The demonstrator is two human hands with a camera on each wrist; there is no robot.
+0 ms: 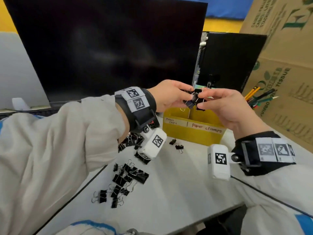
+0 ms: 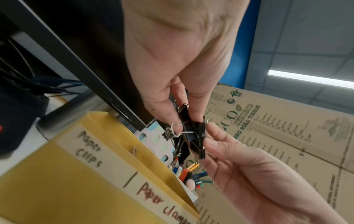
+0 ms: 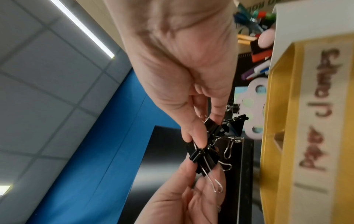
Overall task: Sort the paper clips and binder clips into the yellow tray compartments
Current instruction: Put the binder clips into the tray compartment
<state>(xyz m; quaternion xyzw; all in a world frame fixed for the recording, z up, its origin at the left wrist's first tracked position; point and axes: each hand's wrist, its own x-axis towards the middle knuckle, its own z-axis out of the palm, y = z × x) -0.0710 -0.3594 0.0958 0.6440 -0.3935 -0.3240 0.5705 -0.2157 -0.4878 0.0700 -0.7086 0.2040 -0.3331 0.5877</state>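
Note:
Both hands meet above the yellow tray [image 1: 194, 133], pinching a tangled bunch of black binder clips [image 1: 194, 99]. My left hand [image 1: 171, 95] grips the bunch from the left, my right hand [image 1: 220, 106] from the right. In the left wrist view the bunch of clips [image 2: 193, 133] sits between thumb and fingers of both hands, wire handles sticking out. The right wrist view shows the same clips [image 3: 208, 154] pinched by both hands beside the tray [image 3: 277, 136]. The tray's tape label [image 1: 193, 126] reads "Paper clips" left and "Paper clamps" right.
Several loose binder clips [image 1: 128, 178] lie in a pile on the white table [image 1: 177, 192], two more [image 1: 177, 144] near the tray's front. A dark monitor [image 1: 105, 48] stands behind, cardboard boxes [image 1: 284, 68] at the right, and a pen holder [image 1: 257, 97] beside the tray.

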